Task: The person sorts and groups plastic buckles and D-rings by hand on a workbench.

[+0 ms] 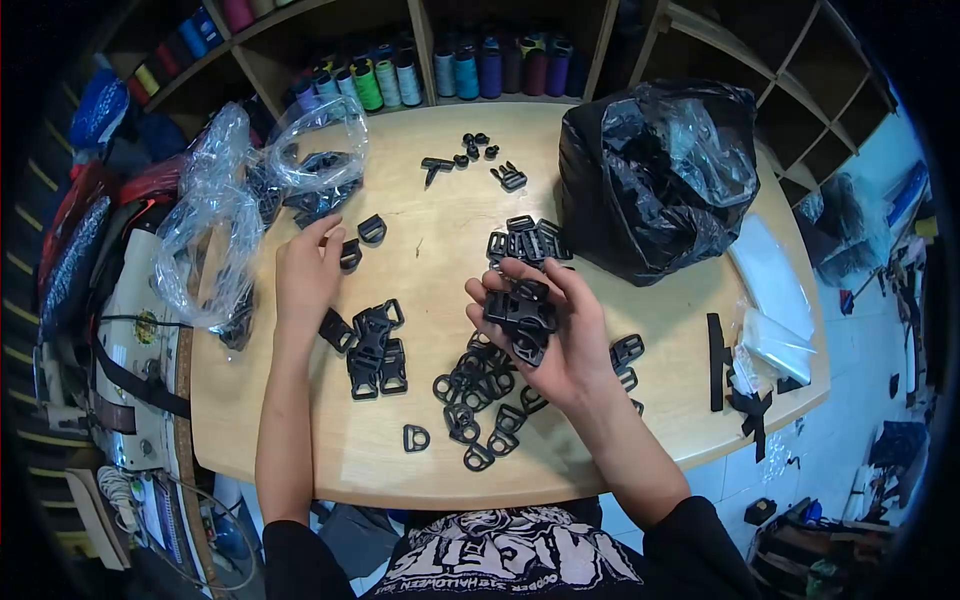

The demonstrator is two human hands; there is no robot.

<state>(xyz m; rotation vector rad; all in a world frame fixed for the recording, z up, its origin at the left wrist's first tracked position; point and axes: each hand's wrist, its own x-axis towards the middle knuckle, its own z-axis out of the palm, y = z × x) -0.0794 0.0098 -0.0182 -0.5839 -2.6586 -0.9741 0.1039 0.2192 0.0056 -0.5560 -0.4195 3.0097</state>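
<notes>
My right hand [570,335] is turned palm up, fingers curled round a small pile of black plastic buckles [520,308]. Over the left side of the table, my left hand [310,268] has its fingers loosely bent and apart. Close by its thumb lies a black buckle piece [350,255], with another piece [372,230] just beyond. Below it sits a cluster of side-release buckles [372,345]. Many black D-shaped rings [475,380] are heaped under my right hand. Behind that hand, strap sliders [522,240] form another group.
A black plastic bag [655,180] stands at the back right. Clear plastic bags [215,220] lie at the left, near a sewing machine [140,350]. Small black parts [475,148] rest at the back. White plastic sheets [775,290] and black straps [716,362] lie right; thread spools [365,85] fill shelves.
</notes>
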